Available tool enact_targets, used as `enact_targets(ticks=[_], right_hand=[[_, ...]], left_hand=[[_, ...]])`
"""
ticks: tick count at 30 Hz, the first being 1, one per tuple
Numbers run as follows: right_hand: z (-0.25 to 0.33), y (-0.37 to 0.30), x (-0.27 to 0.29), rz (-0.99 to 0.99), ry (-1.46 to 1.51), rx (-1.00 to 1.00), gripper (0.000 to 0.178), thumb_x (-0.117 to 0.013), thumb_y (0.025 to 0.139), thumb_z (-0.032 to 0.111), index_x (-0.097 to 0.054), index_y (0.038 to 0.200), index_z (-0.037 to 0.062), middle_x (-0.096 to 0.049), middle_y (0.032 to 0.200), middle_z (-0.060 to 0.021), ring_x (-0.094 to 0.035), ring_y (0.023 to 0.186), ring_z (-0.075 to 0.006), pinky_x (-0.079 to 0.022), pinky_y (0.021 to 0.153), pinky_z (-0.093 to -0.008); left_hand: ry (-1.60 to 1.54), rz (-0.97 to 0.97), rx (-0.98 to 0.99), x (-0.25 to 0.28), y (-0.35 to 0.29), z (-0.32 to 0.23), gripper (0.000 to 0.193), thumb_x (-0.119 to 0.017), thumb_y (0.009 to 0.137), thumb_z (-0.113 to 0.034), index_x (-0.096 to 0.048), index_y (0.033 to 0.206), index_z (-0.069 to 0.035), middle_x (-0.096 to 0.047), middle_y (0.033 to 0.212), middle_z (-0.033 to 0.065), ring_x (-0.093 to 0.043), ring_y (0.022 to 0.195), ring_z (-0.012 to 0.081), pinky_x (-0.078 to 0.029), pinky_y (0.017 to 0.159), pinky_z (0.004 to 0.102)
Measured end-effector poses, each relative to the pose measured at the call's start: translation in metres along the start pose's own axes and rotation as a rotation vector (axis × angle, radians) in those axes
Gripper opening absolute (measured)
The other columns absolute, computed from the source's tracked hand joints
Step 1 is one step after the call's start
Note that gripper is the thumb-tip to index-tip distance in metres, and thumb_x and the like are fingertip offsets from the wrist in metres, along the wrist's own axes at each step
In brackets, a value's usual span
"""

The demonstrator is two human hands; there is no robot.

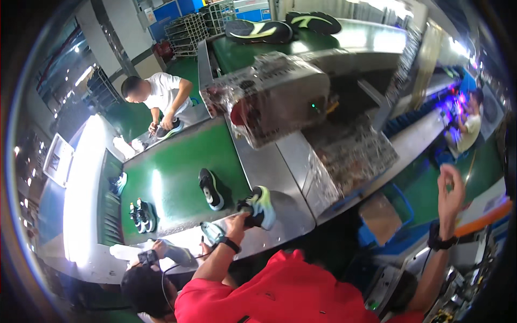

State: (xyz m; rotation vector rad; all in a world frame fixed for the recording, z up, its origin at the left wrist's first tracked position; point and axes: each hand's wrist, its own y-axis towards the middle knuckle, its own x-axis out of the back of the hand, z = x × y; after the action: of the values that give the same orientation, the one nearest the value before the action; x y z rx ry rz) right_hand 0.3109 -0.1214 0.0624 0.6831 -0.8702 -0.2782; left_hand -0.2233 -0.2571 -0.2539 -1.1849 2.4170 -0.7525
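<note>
Head view: one black sports shoe with a yellow-green and pale-blue sole (260,208), held tilted at the silver metal ledge (291,207) bordering the green conveyor belt (186,156). Left hand (235,228): fingers closed on the black upper. Right hand (451,195): raised, well apart, fingers loosely curled, nothing visible in it. On the belt, near the held item: one black shoe with a pale sole edge (210,189). Step in hand, by judgement: single-shoe handling. Next move seemingly calls for a steady left grip and the right hand brought nearer.
</note>
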Motion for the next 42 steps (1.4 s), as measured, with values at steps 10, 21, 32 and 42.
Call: enact_targets(ticks=[10,21,32,42], right_hand=[[0.22,0.33,-0.254,0.306,-0.223,0.66,0.043,-0.07,0.074,0.008,-0.061,0.117,0.0027,-0.068,0.108,-0.0146,-0.065,0.102,-0.0283,-0.048,0.09,-0.0372],[0.308,0.41,-0.481,0.501,-0.325,0.732,0.091,-0.068,0.068,0.0,-0.029,0.15,0.0093,-0.049,0.14,-0.0222,-0.05,0.129,-0.0322,-0.038,0.106,-0.0369],[0.33,0.451,-0.504,1.002,0.061,0.414,0.065,-0.071,0.076,0.028,-0.051,0.129,-0.003,-0.065,0.104,-0.01,-0.063,0.087,-0.0174,-0.05,0.081,-0.0297],[0.307,0.415,-0.357,0.066,0.072,0.879,0.065,-0.077,0.068,0.027,-0.055,0.12,-0.0049,-0.066,0.103,-0.0191,-0.065,0.097,-0.0284,-0.051,0.085,-0.0356]], left_hand=[[0.216,-0.338,-0.311,0.007,0.288,-0.147,0.031,-0.07,0.064,-0.025,-0.062,0.063,0.004,-0.061,0.06,0.0149,-0.062,0.059,0.0254,-0.048,0.054,0.0383],[0.644,-0.509,-0.777,0.017,0.422,-0.125,0.086,-0.073,0.08,-0.026,-0.026,0.141,0.013,-0.033,0.143,0.0362,-0.035,0.133,0.0474,-0.034,0.11,0.0452],[0.265,0.259,-0.026,-0.085,0.118,-0.022,0.051,-0.071,0.086,-0.023,-0.056,0.121,0.012,-0.066,0.112,0.024,-0.064,0.103,0.0266,-0.052,0.087,0.0369],[0.183,1.255,-0.156,-0.145,0.014,-0.073,0.047,-0.066,0.091,-0.011,-0.051,0.132,0.005,-0.056,0.133,0.0187,-0.055,0.121,0.0233,-0.044,0.102,0.0366]])
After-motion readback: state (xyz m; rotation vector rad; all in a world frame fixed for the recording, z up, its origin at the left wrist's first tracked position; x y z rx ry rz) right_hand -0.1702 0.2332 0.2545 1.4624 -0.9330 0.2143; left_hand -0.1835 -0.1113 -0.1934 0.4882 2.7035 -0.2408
